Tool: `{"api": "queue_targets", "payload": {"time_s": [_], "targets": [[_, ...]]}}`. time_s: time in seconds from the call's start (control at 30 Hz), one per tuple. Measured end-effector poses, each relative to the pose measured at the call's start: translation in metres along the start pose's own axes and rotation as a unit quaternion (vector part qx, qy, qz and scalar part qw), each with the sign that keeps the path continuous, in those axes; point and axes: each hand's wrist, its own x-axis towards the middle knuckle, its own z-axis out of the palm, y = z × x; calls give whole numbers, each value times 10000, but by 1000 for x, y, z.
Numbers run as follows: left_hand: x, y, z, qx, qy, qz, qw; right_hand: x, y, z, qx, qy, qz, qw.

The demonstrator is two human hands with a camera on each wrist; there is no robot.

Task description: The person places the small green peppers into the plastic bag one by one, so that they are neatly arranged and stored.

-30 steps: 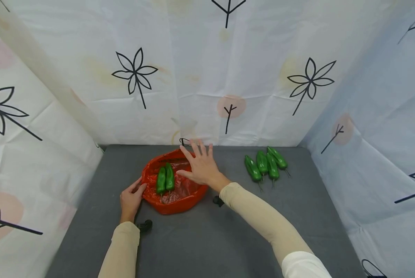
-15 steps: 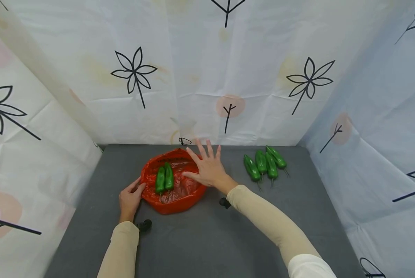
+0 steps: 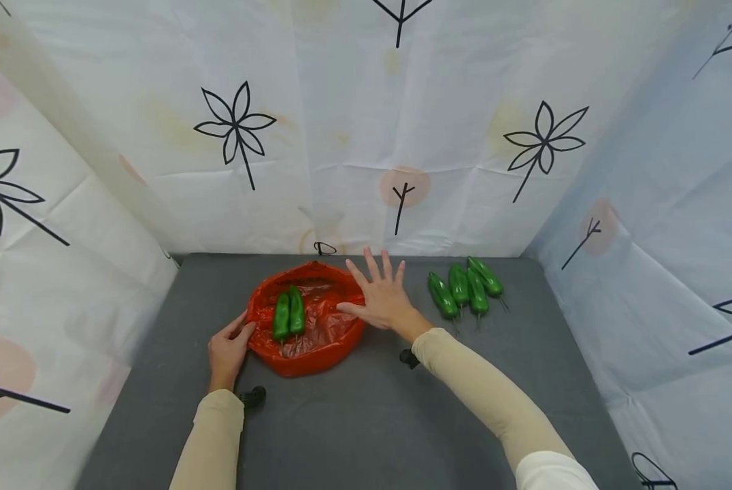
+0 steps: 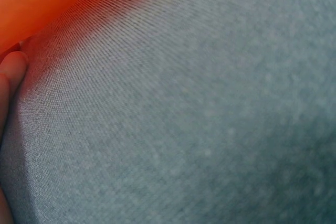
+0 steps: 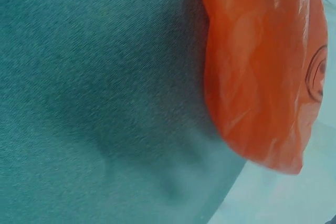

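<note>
A red plastic bag [image 3: 298, 366] lies on the table with its mouth spread wide and its rim rolled outward. Two glossy green peppers [image 3: 281, 318] lie side by side inside it, stems toward the person. The left hand [image 3: 228, 350] pinches the bag's left rim between thumb and fingers. In the left wrist view, fingertips [image 4: 13, 66] show under the orange-red plastic [image 4: 37, 3]. With fingers spread, the right hand [image 3: 386, 299] is held at the bag's right side, its thumb overlapping the rim. The right wrist view shows the bag's outer side [image 5: 257, 77] and no fingers.
Several more green peppers [image 3: 442, 295] lie in a cluster on the grey table [image 3: 354, 435], right of the right hand. White printed cloth [image 3: 341, 136] hangs behind the table and along both sides. Dark wrist cameras [image 3: 253, 397] sit under the wrists.
The right hand has moved to the right, from over the bag's inside to its right rim, fingers still spread. The left hand keeps its hold; the bag and peppers stay put.
</note>
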Motion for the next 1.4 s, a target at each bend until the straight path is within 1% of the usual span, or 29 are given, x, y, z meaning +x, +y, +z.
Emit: {"api": "queue_targets", "payload": {"time_s": [0.17,0.37,0.6,0.8,1.03,1.17,1.27,1.4], "targets": [[-1,2,-1,-25,-27,11,10000,-3,10,1,89,-11,68,9999],[-1,5,-3,78,-12,-24,10000,-10,21,3,12,-24,-128,9999],[-1,11,-3,157,63,100,9998,-17,35,5,101,10,-178,9998],[0,9,-3,167,92,60,9998,-24,49,10,75,-79,-187,9998],[2,8,-2,197,67,82,9998,-32,64,13,65,-127,-83,9999],[0,7,-1,222,54,20,9997,-35,72,15,17,-149,19,9999],[-1,6,-1,208,63,36,9998,-37,79,18,-69,-149,64,9998],[-2,4,0,145,110,137,9997,-41,88,21,-151,-133,55,9998]]}}
